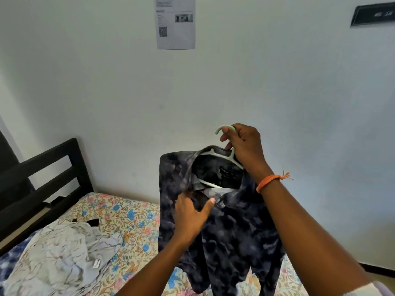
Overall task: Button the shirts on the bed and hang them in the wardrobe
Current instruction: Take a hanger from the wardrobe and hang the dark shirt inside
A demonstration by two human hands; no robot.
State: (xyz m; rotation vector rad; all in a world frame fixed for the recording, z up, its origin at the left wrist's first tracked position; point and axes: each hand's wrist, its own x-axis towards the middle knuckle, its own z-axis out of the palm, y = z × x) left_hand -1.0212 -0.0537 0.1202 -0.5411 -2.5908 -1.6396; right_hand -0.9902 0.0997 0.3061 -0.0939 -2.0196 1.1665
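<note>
The dark shirt (224, 227) with cloudy grey spots hangs in the air on a pale green hanger (222, 155). The right hand (245, 146) has its fingers curled tight around the neck of the hanger, just under the hook, and holds it up in front of the wall. An orange thread band (270, 181) is tied on that wrist. Below the right hand, the left hand (192, 216) touches the front of the shirt just under the collar, thumb out to the side; I cannot tell if it pinches the cloth. The shirt's bottom hangs down over the bed (132, 216), which has a flowery sheet. Left of the left hand, 1 pale crumpled shirt (64, 253) lies on the bed. Above both hands, a paper sheet (175, 22) is stuck on the wall.
</note>
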